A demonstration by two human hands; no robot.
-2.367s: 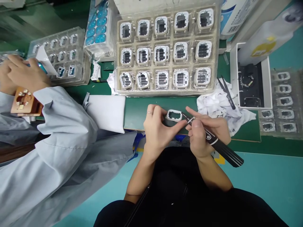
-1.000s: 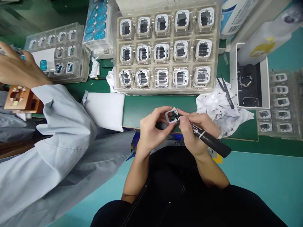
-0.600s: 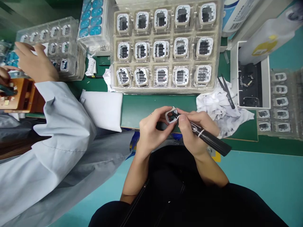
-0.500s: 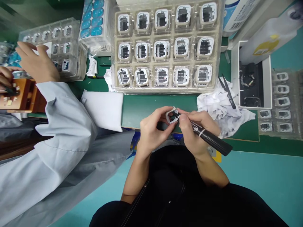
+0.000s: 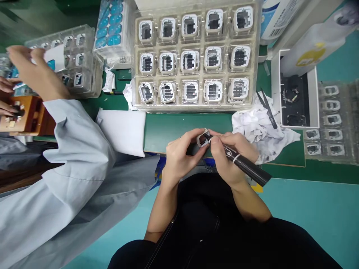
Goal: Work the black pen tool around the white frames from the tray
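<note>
My left hand holds a small white square housing between thumb and fingers, over the near edge of the green bench. In my right hand is a thick black pen-shaped tool, gripped like a pen. Its tip points into the housing's opening; whether it touches anything inside is too small to tell. Just beyond my hands lies a clear plastic tray with rows of similar white housings in its compartments.
Right of the tray, black tweezers rest on a crumpled white cloth, beside a white box and a bottle. At left lie a white foam pad and a co-worker's grey sleeve; that person's hand hovers near another tray.
The housing in my left hand is tilted a little differently. My right hand and the black tool have shifted slightly left. The co-worker's raised hand has moved left.
</note>
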